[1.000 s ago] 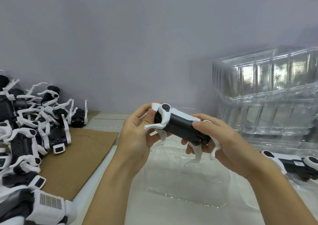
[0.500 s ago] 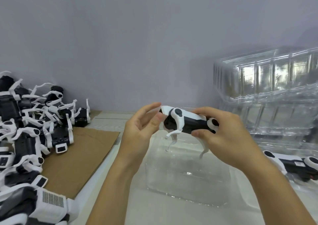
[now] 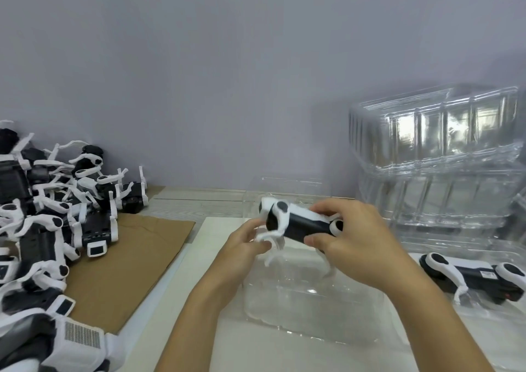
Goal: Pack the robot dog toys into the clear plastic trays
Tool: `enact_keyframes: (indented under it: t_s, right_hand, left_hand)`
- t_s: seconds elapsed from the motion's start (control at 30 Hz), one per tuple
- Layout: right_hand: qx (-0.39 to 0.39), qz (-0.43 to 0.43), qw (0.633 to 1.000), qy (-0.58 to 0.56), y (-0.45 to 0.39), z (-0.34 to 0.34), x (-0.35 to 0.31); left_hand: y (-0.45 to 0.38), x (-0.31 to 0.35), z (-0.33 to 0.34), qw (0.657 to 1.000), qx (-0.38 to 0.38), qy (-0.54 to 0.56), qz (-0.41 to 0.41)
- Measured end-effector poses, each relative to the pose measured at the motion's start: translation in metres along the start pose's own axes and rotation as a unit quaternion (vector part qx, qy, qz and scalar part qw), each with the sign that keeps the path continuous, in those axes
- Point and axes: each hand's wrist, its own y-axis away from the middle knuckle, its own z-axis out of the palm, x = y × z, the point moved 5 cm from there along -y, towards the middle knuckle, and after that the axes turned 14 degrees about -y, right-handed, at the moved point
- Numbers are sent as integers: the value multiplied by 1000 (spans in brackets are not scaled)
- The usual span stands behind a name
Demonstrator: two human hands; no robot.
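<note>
A black and white robot dog toy [image 3: 296,220] hangs legs down over an open clear plastic tray [image 3: 310,312] on the white table. My right hand [image 3: 353,238] grips its body from the right side. My left hand [image 3: 244,243] pinches one of its white front legs. Another robot dog toy [image 3: 472,275] lies on its side in a clear tray at the right edge.
A heap of several robot dog toys [image 3: 48,223] covers the left side, partly on a brown cardboard sheet [image 3: 136,260]. A tall stack of clear plastic trays [image 3: 438,166] stands at the back right against the grey wall.
The toy was turned from a tilted hold to legs down and lowered toward the tray. My left hand shifted from its head end to a front leg.
</note>
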Motion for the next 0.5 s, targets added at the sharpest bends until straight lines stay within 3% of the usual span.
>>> enact_keyframes:
  t_s: [0.13,0.33,0.5]
  right_hand:
    - [-3,5,997,82,1,1,1]
    - [-51,57,990,118,5,4,4]
    - [-36,72,983,163,6,8,0]
  left_hand:
    - [1,4,0,1000,3,15,3]
    - [3,2,-2,999,35,13,-35]
    - [7,9,-1,999,32,5,-30]
